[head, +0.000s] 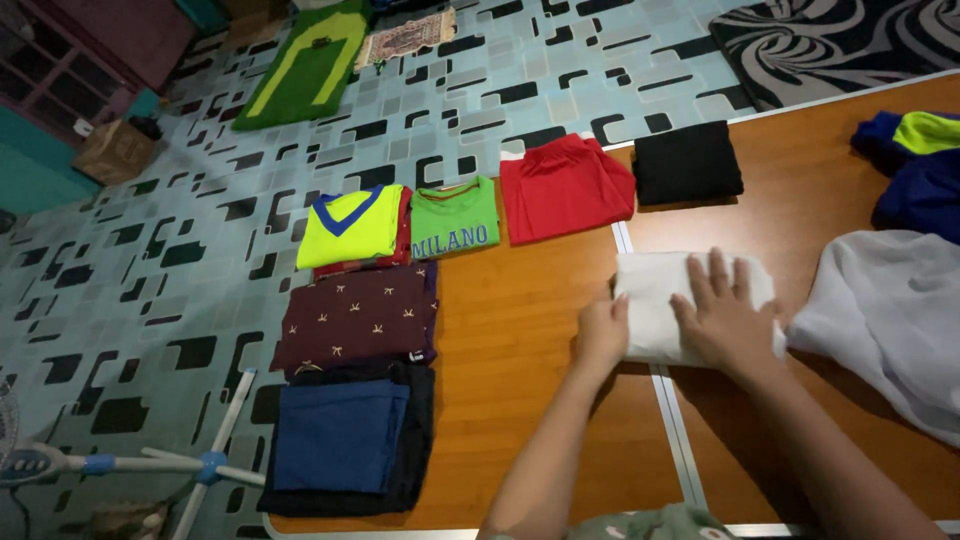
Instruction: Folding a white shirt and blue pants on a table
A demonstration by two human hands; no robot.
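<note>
A folded white cloth (648, 290) lies on the brown wooden table (520, 330) near its middle. My right hand (722, 312) lies flat on top of it, fingers spread and pressing down. My left hand (601, 330) is curled at the cloth's left edge, gripping it. To the right of the cloth lies a loose pale grey garment (890, 320).
Folded clothes line the table's left and far side: blue (340, 435) on black, maroon patterned (360, 315), neon yellow (350, 225), green (455, 218), red (562, 185), black (688, 160). A blue and neon garment (915, 160) sits far right. A fan stand (205, 465) stands on the patterned floor.
</note>
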